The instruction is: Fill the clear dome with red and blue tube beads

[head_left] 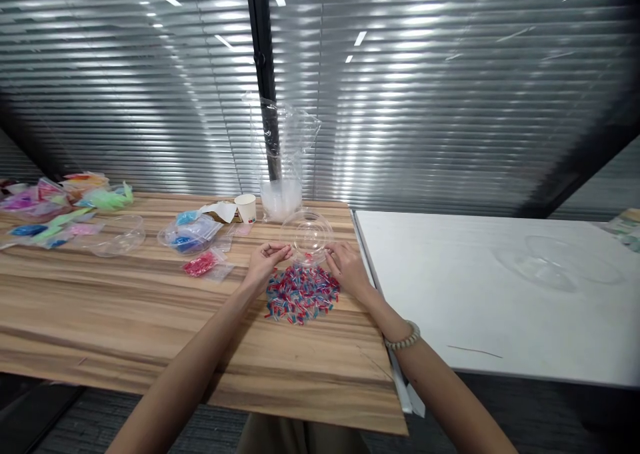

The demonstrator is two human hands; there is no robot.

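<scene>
A clear round dish [311,231] stands at the centre of the wooden table [200,347], just beyond a heap of small red and blue pieces [301,297]. A few red bits show at its near edge; whether they lie inside or behind the plastic is hard to tell. The left hand [267,262] appears to pinch the rim between thumb and fingers, and the right hand [345,265] seems to grip the opposite side. Since the plastic looks thin, a light, even hold on both sides should serve best: squeezing could bow the wall, and uneven lift would tip it. Keeping the wrists to either side of the heap would avoid scattering loose pieces. Farther out lie a packet of red bits [200,265], a paper cup [246,208] and a stack of clear containers [281,199].
</scene>
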